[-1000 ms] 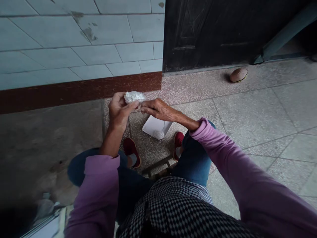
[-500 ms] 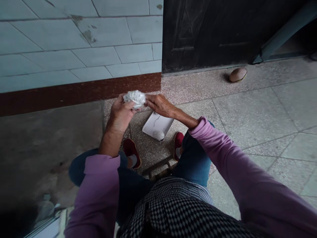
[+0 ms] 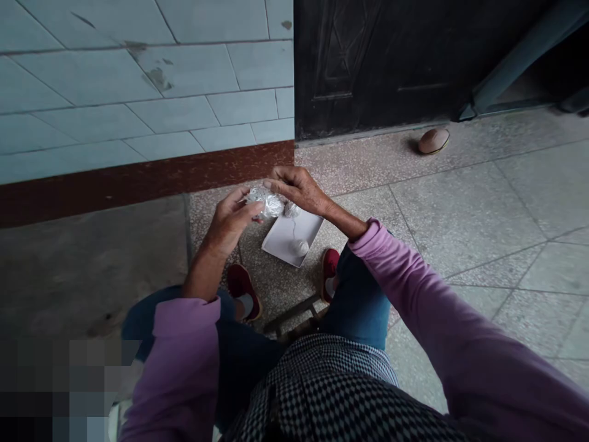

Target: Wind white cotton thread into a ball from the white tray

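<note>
My left hand (image 3: pixel 230 222) is closed around the left side of a shiny, whitish, loosely wound bundle (image 3: pixel 271 205); whether it is string or crinkled plastic I cannot tell. Just above the bundle's right side is my right hand (image 3: pixel 301 189), its fingers curled and pinched together; anything thin between them is too small to make out. Below both hands, a shallow white box (image 3: pixel 281 239) lies on the floor. In it are a white yarn ball (image 3: pixel 300 248) near the front corner and another whitish ball (image 3: pixel 291 209) at the back, with a thin strand running between them.
My red shoes (image 3: pixel 242 288) stand on either side of the box. A wooden stool bar (image 3: pixel 294 313) is beneath me. Ahead are a tiled wall (image 3: pixel 184 67) and a dark door (image 3: pixel 368 61). A brownish rounded object (image 3: pixel 433 141) lies by the door sill.
My right hand has gone from the bundle's side to above it. The bundle has dropped slightly and moved right with my left hand. The ball at the back of the box shows more.
</note>
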Action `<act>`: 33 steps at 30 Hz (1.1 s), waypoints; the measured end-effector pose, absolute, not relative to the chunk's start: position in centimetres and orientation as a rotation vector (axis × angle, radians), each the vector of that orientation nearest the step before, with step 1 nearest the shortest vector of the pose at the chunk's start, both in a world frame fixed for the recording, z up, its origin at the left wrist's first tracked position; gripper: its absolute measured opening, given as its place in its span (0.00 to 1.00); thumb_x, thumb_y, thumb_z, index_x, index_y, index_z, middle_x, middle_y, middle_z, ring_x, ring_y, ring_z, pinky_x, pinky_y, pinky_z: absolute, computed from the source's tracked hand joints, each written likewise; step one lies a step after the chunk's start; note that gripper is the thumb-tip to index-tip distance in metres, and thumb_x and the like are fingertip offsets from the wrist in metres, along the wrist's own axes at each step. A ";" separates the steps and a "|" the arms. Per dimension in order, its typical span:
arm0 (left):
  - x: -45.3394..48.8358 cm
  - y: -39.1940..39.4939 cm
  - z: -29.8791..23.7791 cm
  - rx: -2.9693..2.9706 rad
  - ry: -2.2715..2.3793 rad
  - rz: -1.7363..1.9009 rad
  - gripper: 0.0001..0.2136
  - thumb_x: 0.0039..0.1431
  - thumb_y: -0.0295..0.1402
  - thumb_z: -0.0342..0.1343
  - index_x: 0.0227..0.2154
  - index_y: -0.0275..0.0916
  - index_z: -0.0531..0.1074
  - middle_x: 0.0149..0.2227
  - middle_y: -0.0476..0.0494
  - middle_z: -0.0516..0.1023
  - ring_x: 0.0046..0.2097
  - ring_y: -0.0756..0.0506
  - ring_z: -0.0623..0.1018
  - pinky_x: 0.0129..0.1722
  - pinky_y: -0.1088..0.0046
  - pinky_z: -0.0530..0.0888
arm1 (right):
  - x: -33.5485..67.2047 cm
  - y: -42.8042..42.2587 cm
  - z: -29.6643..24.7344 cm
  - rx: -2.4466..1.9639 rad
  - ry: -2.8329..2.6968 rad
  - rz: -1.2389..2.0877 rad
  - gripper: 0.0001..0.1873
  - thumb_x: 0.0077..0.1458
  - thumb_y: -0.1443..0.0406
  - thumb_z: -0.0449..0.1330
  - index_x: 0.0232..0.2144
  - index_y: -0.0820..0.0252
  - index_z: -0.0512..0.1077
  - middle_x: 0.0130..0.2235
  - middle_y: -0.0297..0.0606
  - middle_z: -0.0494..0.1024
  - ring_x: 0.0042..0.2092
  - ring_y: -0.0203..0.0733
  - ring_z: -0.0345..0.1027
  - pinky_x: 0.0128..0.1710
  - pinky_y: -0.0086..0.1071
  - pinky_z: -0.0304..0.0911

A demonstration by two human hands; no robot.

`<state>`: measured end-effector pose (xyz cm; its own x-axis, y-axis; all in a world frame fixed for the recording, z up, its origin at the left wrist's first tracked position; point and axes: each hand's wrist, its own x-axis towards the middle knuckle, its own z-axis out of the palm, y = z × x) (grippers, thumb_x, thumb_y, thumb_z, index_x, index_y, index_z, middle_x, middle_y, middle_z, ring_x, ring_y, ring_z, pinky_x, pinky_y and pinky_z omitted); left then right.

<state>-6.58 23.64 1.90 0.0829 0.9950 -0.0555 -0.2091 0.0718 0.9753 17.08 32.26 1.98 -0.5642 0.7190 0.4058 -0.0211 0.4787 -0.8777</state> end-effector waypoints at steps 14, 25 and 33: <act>-7.6 25.9 0.9 0.940 1.210 1.640 0.26 0.46 0.38 0.87 0.41 0.46 0.76 0.40 0.50 0.85 0.42 0.45 0.83 0.40 0.73 0.81 | 15.1 28.9 2.8 -0.722 -2.252 1.305 0.23 0.96 0.51 0.62 0.44 0.56 0.77 0.39 0.36 0.79 0.44 0.45 0.71 0.52 0.36 0.66; -6.2 23.9 2.8 0.908 0.994 1.234 0.27 0.47 0.50 0.91 0.42 0.44 0.85 0.44 0.39 0.91 0.39 0.41 0.86 0.29 0.72 0.80 | 16.4 31.7 2.2 -0.742 -2.004 1.110 0.32 0.97 0.46 0.61 0.37 0.52 0.65 0.38 0.32 0.67 0.41 0.44 0.61 0.50 0.37 0.64; -6.7 24.5 2.6 0.861 0.997 1.440 0.29 0.45 0.45 0.91 0.40 0.46 0.78 0.49 0.42 0.91 0.49 0.40 0.90 0.39 0.70 0.85 | 15.0 30.9 1.6 -0.810 -2.105 1.156 0.17 0.94 0.65 0.59 0.43 0.54 0.71 0.40 0.34 0.75 0.45 0.45 0.68 0.53 0.35 0.64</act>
